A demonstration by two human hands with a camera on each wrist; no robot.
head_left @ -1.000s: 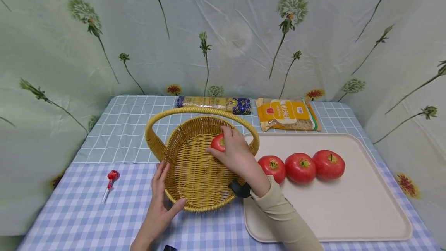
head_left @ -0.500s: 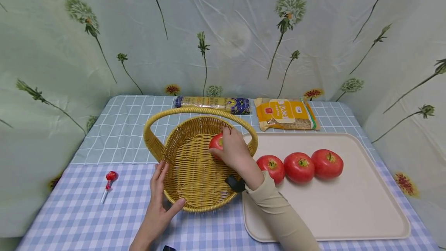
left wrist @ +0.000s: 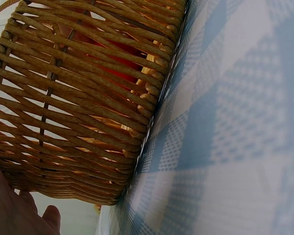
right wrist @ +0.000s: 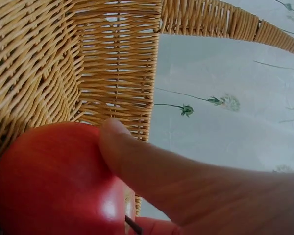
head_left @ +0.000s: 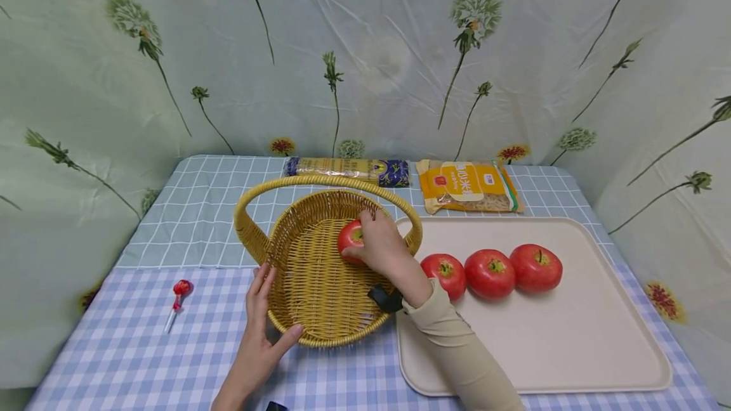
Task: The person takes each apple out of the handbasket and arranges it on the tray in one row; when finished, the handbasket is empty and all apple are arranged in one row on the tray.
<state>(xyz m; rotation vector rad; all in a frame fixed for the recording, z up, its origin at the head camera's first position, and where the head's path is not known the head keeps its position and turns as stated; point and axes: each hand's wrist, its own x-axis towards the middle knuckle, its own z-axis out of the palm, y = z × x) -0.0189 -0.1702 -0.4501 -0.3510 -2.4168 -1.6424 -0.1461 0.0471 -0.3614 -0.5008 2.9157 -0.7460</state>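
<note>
A red apple (head_left: 350, 241) is inside the yellow wicker basket (head_left: 311, 297), on the right side of its floor. My right hand (head_left: 384, 243) reaches over the rim and holds this apple, with the thumb (right wrist: 125, 152) on its side in the right wrist view. The hand hides part of the apple. My left hand (head_left: 259, 328) lies against the basket's near left side, fingers along the outside and thumb stretched toward the front rim. Through the weave, the left wrist view shows red of the apple (left wrist: 115, 63).
Three more red apples (head_left: 490, 274) sit in a row on a beige tray (head_left: 548, 347) at the right. A lollipop (head_left: 179, 293) lies left of the basket. Behind are a long noodle pack (head_left: 348, 170) and an orange food bag (head_left: 468, 187). The tall basket handle (head_left: 328, 181) arches overhead.
My right hand and the apple have shifted slightly left and lower within the basket. The left hand keeps its place on the basket's side.
</note>
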